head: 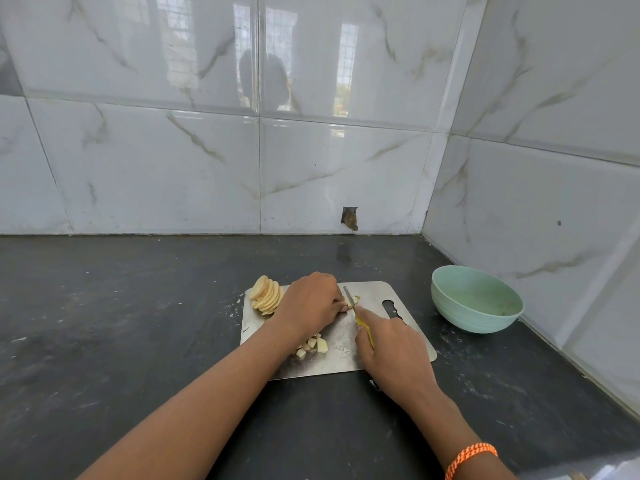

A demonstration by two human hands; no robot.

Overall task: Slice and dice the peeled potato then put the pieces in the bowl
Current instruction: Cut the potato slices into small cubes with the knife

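Note:
A steel cutting board (377,296) lies on the dark counter. A fanned stack of potato slices (266,295) leans at its far left corner. Diced potato pieces (313,346) sit near its front, partly behind my left forearm. My left hand (311,303) holds down a small bit of potato (354,299) with curled fingers. My right hand (388,344) grips a yellow-handled knife (350,296), index finger along its back, blade on that potato bit. A pale green bowl (476,304) stands to the right of the board.
Marble-look tiled walls close the counter at the back and on the right, meeting in a corner behind the bowl. A small hole (349,218) breaks the back wall at counter level. Dark counter (121,306) stretches left of the board.

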